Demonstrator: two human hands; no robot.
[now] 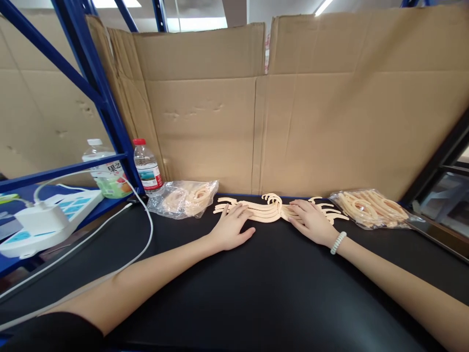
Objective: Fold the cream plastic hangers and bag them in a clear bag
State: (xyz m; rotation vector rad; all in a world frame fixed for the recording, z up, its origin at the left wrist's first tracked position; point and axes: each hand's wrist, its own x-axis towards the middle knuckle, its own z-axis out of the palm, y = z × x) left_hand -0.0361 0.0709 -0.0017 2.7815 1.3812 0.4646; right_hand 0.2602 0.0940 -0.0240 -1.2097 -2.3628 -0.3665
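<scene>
Several beige clothes hangers (268, 213) lie fanned together on the black tabletop, their curved hooks at the middle pointing toward the cardboard. Over the left arms of the hangers rests my left hand (230, 229), open, with its fingers stretched out and the thumb apart. My right hand (311, 222) lies across their right arms, also open with the fingers extended, and a pale beaded bracelet circles that wrist. Parts of the hangers are hidden under both hands.
Clear plastic bags with beige hangers lie on the left (186, 198) and right (372, 208). Two bottles, a power strip (78, 205) and a loose white cable (151, 222) are at left. A cardboard wall (205, 132) stands behind, beside a blue metal frame (106, 107).
</scene>
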